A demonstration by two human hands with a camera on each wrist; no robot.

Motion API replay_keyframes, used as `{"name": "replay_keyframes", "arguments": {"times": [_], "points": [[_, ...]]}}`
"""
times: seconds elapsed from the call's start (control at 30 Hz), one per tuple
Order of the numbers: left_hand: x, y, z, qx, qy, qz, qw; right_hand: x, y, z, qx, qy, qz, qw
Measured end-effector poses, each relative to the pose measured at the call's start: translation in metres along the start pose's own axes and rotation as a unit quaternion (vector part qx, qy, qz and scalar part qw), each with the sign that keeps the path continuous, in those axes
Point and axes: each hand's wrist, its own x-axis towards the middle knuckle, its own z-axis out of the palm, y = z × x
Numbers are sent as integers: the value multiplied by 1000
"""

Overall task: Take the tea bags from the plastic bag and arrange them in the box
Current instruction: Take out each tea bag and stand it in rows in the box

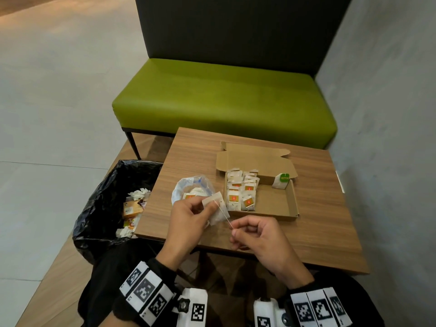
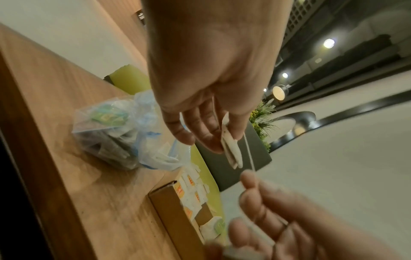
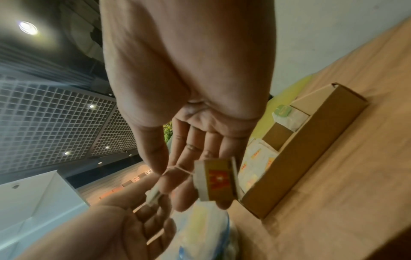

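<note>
My left hand [image 1: 186,217] pinches a white tea bag [image 1: 215,211] between thumb and fingers, held above the near edge of the counter [image 1: 318,220]. Its string [image 1: 225,214] runs taut to my right hand [image 1: 258,241], whose thumb and forefinger pinch the string; the right wrist view shows the orange-and-red paper tag [image 3: 217,179] resting against those fingers.

Plastic bag [image 1: 192,188] sits open on the counter just left of the box, more tea bags inside, one orange tag showing at the mouth.

Cardboard box [image 1: 291,204] lies open, lid flap folded back. Two rows of orange-tagged tea bags [image 1: 240,191] fill its left part; one green-tagged tea bag [image 1: 282,180] leans at the far right corner. The rest of the box floor is bare cardboard.

Black-lined bin [image 1: 106,201] stands on the floor left of the counter, holding tissues and wrappers. Green bench [image 1: 221,100] beyond the counter
</note>
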Motion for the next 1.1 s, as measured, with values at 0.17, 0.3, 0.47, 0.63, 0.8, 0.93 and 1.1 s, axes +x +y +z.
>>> {"name": "replay_keyframes", "arguments": {"times": [0.17,0.3,0.47,0.63,0.8,0.93,1.1], "points": [[3,2,-2,-78,-3,-56,995,-4,11,6,8,-12,45,999],[4,2,-4,-91,-6,-76,993,-4,19,8,36,-23,58,997],[3,7,-4,-73,-12,-40,996,-3,18,8,-58,-9,68,996],[1,20,-5,-25,-53,46,997,1,19,5,-256,152,18,954],[-2,25,-5,-7,-90,87,992,4,15,7,-194,35,-56,979],[-5,28,-3,-35,-92,88,991,5,22,8,-222,-7,-63,973],[-9,31,-1,-64,-93,62,992,1,27,14,-193,-8,-74,978]]}}
